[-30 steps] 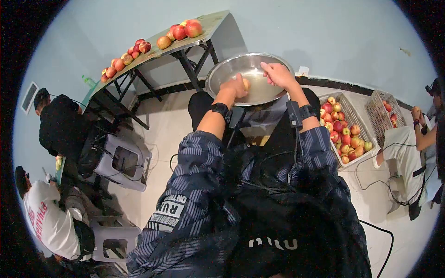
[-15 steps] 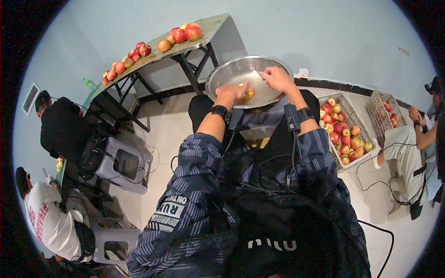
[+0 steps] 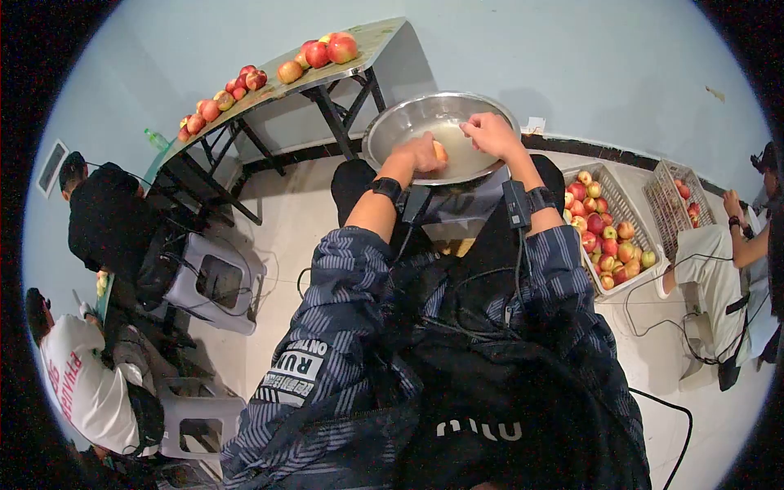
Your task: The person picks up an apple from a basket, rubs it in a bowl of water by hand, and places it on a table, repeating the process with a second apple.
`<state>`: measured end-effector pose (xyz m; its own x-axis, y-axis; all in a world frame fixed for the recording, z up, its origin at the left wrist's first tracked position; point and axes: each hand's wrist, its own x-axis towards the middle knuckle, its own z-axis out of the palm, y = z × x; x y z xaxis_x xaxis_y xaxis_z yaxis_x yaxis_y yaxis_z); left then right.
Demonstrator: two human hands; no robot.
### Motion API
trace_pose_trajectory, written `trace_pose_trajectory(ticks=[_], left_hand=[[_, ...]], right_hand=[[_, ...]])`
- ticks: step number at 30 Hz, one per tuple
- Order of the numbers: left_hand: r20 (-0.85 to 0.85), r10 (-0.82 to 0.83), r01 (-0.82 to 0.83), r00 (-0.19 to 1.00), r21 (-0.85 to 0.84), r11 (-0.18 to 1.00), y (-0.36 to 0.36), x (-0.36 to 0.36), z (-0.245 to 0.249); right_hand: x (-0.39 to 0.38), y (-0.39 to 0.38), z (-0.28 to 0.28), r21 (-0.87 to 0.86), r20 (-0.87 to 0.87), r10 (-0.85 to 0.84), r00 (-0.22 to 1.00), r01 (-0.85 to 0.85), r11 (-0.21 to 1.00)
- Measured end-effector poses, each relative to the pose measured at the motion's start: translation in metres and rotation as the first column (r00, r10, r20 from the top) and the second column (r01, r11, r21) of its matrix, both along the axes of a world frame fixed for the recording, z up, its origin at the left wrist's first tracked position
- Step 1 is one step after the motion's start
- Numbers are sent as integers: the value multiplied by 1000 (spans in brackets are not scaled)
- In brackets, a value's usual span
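A wide metal basin point(image 3: 392, 114) with cloudy-looking liquid in it sits in front of me, between my knees. My left hand point(image 3: 420, 153) is inside its rim, fingers curled round an apple point(image 3: 440, 153) whose orange-yellow side shows past the fingertips. Over the basin's right half is my right hand point(image 3: 492, 135), closed in a pinch and apart from the apple. What those fingers hold, if anything, is too small to make out.
A crate of apples point(image 3: 608, 233) stands on the floor to my right, with another crate point(image 3: 674, 204) beyond it. More apples line a long table point(image 3: 371, 45) at the left. People sit at both sides; stools point(image 3: 214, 282) and cables lie around.
My left hand has turned and closed further over the apple, which was more exposed below the palm before. My right hand has stayed nearly in place, still pinched.
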<state>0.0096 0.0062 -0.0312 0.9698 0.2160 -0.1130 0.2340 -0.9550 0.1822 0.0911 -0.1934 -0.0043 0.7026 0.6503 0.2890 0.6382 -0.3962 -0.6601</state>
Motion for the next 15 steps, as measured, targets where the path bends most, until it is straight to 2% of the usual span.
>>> trace_pose_trajectory(ticks=[2,5,8,9,12,15], left_hand=[[84,38,-41,996,40,998,-16,-17,20],[340,178,-173,923,-44,984,-23,-25,35],[436,220,-160,873,-171,972,-27,-27,43],[472,198,-127,859,-179,976,-29,-29,43],[571,132,-26,811,-190,982,-27,-28,42],[651,64,76,756,-184,980,-18,-23,31]], right_hand=[[5,2,-3,-44,52,11,999,-8,999],[-9,4,-14,-105,445,-111,889,175,979],[-25,3,-7,-219,464,-107,880,230,948],[-29,3,1,-279,398,-76,914,200,939],[-31,5,-3,-116,389,-43,920,95,989],[-32,22,-10,14,222,106,969,-112,994]])
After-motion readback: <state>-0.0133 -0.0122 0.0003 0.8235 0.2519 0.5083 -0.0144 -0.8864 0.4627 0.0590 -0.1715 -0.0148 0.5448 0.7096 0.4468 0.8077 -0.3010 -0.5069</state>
